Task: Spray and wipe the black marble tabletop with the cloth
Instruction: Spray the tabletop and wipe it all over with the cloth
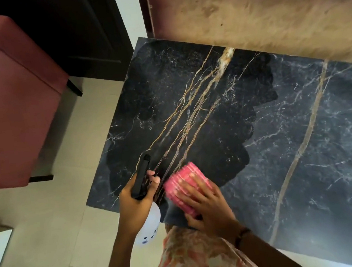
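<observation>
The black marble tabletop (292, 130) with gold and white veins fills the right and middle of the view. Its left part looks darker and wet, the right part duller. My left hand (134, 201) grips a spray bottle (141, 177) by its black trigger head, with the white body hanging below over the table's near left edge. My right hand (208, 204) lies flat on a pink folded cloth (184, 182), pressing it on the marble near the front edge. The cloth looks blurred.
A dusty-pink upholstered chair (9, 98) stands on the tiled floor (58, 247) to the left of the table. A brown-beige textured wall panel (266, 11) runs along the table's far edge. A dark door (82, 29) is behind the chair.
</observation>
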The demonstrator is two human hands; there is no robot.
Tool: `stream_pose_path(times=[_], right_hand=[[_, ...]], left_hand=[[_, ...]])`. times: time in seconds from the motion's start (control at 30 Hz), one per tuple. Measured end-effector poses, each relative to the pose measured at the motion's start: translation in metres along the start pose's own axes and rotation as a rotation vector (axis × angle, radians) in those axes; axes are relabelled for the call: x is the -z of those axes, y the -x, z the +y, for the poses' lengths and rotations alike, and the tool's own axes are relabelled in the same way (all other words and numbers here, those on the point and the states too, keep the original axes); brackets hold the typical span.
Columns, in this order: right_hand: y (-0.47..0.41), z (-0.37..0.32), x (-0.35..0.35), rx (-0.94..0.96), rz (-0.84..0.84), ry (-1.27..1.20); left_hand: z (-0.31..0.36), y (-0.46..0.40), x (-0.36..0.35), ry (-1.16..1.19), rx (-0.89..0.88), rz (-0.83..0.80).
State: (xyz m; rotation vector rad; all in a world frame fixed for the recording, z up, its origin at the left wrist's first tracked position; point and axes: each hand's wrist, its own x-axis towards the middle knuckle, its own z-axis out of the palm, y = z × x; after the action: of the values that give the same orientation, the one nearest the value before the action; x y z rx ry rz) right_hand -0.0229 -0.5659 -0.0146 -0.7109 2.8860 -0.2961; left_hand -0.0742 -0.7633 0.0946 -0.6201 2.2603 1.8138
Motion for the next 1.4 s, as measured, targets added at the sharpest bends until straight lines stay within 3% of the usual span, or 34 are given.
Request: stream_pose_path(times=[0.07, 0.13, 0.27, 0.43, 0.57, 0.7, 0.8, 0.97, 1.07, 1.13, 1.3, 1.4], right_hand=[[0.033, 0.019, -0.001, -0.021, 0.019, 0.051], [0.038, 0.038, 0.005, -0.168, 0.037, 0.042], [-0.023, 0.013, 0.019, -0.45, 0.058, -0.001], [-0.027, -0.074, -0.008, -0.216, 0.005, 0.011], [0.041, -0.065, -0.014, -0.103, -0.015, 0.082], [0.039, -0.036, 0.005, -0.316, -0.026, 0.019], [-0.02, -0.065, 0.012, -0.471, 0.013, -0.023], [-0.056, -0.136, -0.007, -0.154, -0.067, 0.012], [-0.027, -0.122, -0.01, -0.01, -0.091, 0.087], [-0.011, -0.094, -0.005, -0.06, -0.056, 0.101], [-0.048, -0.067, 0.011, -0.447, 0.041, -0.015], [-0.063, -0.093, 0.002, -0.397, 0.019, -0.028]], left_hand=[[-0.004, 0.004, 0.009, 0.013, 0.011, -0.002], [-0.008, 0.008, 0.02, 0.003, 0.005, -0.017], [-0.019, 0.018, 0.043, -0.018, -0.022, -0.045], [-0.032, 0.034, 0.071, -0.041, -0.045, -0.08], [-0.04, 0.041, 0.09, -0.085, -0.057, -0.11], [-0.046, 0.045, 0.106, -0.115, -0.072, -0.12], [-0.048, 0.046, 0.115, -0.118, -0.098, -0.132], [-0.052, 0.047, 0.127, -0.162, -0.116, -0.134], [-0.054, 0.047, 0.134, -0.142, -0.118, -0.125], [-0.056, 0.046, 0.137, -0.136, -0.125, -0.117], [-0.061, 0.044, 0.137, -0.13, -0.134, -0.107], [-0.061, 0.043, 0.13, -0.148, -0.146, -0.133]])
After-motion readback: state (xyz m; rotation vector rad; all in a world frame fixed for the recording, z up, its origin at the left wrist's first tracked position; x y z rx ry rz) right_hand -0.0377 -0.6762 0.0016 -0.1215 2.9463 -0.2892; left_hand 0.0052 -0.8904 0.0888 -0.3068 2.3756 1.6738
